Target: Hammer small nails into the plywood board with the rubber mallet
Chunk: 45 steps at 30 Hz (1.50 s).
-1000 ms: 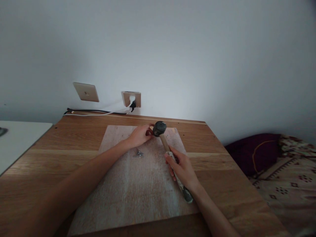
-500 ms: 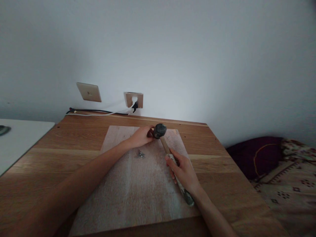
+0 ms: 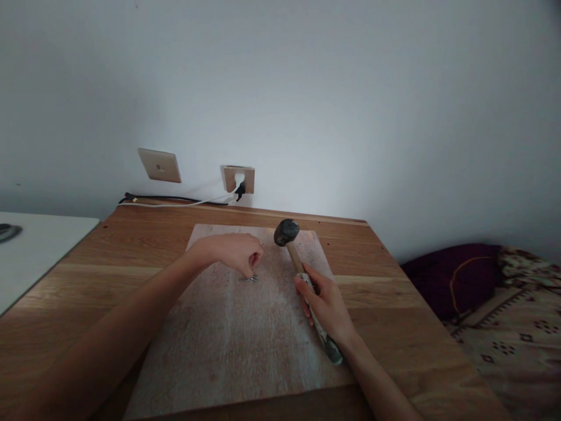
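My right hand (image 3: 326,304) is wrapped round the worn, pale-and-dark handle of a hammer (image 3: 295,254). The dark, blunt hammer head is raised at the far end, above the board. Several small metal nails (image 3: 249,279) lie in a little pile on a pale wooden board (image 3: 228,339). Over that pile my left hand (image 3: 239,251) bends down, thumb and fingers pinched together at the nails. The fingertips seem closed on one nail, partly hidden by the hand.
Beneath the board is a wooden table (image 3: 385,327) set against a white wall. Behind it are a socket (image 3: 245,175) with plugs and cables (image 3: 175,202). A white surface (image 3: 39,245) stands at the left. Patterned fabric (image 3: 517,327) and a purple cushion (image 3: 456,275) lie to the right.
My left hand has moved from beside the hammer head, left and nearer to me, down to the nail pile, and its fingers pinch there. My right hand and the hammer have barely moved.
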Each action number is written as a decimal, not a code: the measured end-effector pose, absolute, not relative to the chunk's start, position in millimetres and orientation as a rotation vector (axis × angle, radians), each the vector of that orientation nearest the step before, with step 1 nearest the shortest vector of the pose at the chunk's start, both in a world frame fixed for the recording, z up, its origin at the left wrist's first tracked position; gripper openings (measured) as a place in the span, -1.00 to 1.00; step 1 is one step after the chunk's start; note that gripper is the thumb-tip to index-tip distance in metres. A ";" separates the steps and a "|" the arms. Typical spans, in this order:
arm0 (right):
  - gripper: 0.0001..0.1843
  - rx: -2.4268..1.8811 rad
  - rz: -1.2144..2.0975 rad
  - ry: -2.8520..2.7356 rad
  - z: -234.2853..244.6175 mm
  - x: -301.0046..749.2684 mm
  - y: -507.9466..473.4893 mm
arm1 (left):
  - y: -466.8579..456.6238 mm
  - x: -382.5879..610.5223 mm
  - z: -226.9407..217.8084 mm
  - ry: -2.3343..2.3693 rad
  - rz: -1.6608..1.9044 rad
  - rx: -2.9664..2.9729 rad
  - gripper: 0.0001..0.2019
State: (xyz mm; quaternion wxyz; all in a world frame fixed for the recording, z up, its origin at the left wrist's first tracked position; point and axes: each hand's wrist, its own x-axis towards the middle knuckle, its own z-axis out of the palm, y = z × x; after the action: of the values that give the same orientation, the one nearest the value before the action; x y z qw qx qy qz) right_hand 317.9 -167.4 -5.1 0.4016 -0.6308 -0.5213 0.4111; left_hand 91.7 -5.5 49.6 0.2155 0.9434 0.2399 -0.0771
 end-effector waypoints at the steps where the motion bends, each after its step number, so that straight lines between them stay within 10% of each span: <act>1: -0.47 -1.599 1.039 -1.329 -5.2 318.0 -167.5 | -5.8 92.3 47.0 0.680 -0.216 2.615 -0.90; 25: -0.44 -1.639 1.035 -1.310 -0.3 314.5 -169.3 | 28.5 99.5 12.1 0.727 0.608 2.399 -0.91; 45: -0.48 -1.644 1.036 -1.312 5.2 312.0 -168.4 | 21.6 107.4 -4.5 0.715 0.563 2.518 -0.74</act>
State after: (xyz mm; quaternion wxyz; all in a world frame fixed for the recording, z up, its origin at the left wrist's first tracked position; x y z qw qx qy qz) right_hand 312.0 -168.4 5.2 0.3883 -0.6461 -0.5157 0.4072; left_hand 107.4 21.6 -4.5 0.2301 0.9152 0.2600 0.2045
